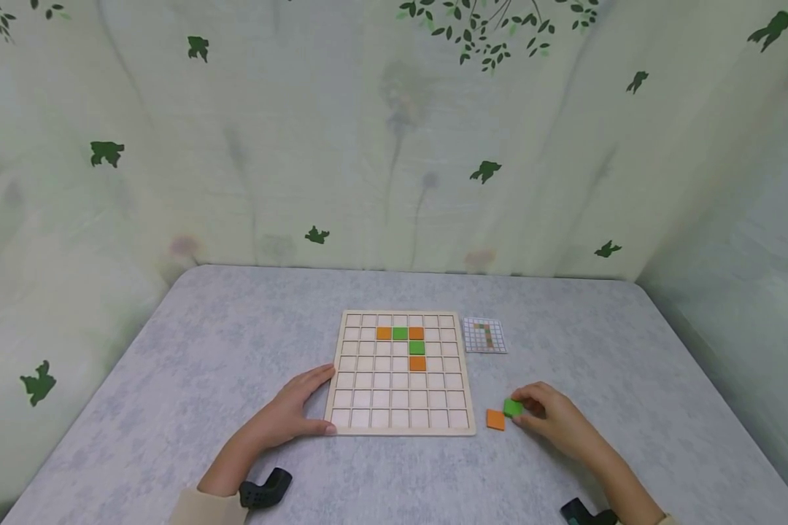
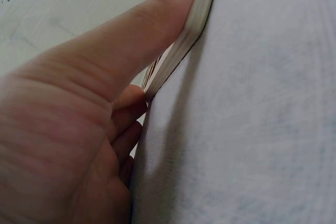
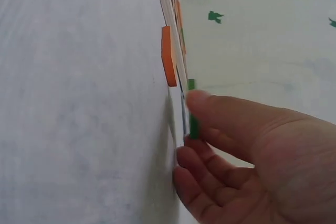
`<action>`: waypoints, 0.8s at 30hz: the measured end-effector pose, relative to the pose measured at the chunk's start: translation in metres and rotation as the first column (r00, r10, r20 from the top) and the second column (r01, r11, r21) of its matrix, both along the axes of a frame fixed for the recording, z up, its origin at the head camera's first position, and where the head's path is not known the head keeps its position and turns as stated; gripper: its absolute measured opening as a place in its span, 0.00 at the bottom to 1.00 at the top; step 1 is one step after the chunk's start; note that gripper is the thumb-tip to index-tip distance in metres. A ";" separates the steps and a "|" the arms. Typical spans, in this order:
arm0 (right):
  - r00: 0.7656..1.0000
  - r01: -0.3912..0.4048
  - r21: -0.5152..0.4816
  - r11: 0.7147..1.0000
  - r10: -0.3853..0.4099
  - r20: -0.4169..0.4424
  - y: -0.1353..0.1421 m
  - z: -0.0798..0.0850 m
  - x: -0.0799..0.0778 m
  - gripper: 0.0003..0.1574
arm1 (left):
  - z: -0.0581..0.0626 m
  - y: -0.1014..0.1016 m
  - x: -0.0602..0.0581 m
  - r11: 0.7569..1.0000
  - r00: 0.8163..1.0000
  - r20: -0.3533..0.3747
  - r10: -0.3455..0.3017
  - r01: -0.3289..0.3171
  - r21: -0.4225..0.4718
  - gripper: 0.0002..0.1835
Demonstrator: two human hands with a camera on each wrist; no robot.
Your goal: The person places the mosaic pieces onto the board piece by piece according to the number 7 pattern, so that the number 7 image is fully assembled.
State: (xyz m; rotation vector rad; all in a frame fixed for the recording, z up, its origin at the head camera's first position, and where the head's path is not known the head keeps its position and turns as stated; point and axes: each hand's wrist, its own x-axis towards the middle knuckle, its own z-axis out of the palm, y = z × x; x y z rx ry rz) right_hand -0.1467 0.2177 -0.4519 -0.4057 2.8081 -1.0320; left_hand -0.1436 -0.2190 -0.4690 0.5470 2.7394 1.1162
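A wooden grid board (image 1: pixel 403 431) lies on the table, with orange and green square tiles in several cells of its upper part. My left hand (image 1: pixel 289 414) rests against the board's left side, thumb (image 2: pixel 157 17) at the near corner and fingers spread up along the edge. Right of the board, my right hand (image 1: pixel 558 424) pinches a green tile (image 1: pixel 511 408) between thumb and fingers. In the right wrist view this green tile (image 3: pixel 193 124) stands on edge in the picture. Beside it, a loose orange tile (image 1: pixel 495 420) lies on the table.
A small printed pattern card (image 1: pixel 498 325) lies beside the board's upper right edge. The mottled grey table (image 1: pixel 236 313) meets a pale leaf-patterned curtain (image 1: pixel 341 146) at the back and sides. A black wrist device (image 1: pixel 265 490) sits at the left wrist.
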 end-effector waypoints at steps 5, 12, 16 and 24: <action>0.998 -0.028 -0.075 0.997 0.023 -0.066 -0.010 0.010 0.001 0.18 | 0.000 0.000 0.000 1.000 1.000 -0.001 -0.004 0.004 -0.001 0.55; 0.975 -0.144 -0.122 0.982 0.120 -0.189 -0.044 0.028 -0.008 0.19 | 0.001 0.000 0.000 1.000 1.000 -0.001 -0.001 0.001 -0.004 0.55; 0.963 -0.190 -0.147 0.971 0.155 -0.221 -0.068 0.032 -0.017 0.19 | 0.001 0.000 0.000 1.000 1.000 0.006 0.004 -0.004 -0.007 0.55; 0.955 -0.258 -0.215 0.942 0.215 -0.204 -0.105 0.015 -0.035 0.19 | 0.001 0.000 0.000 1.000 1.000 0.018 0.005 -0.005 -0.011 0.54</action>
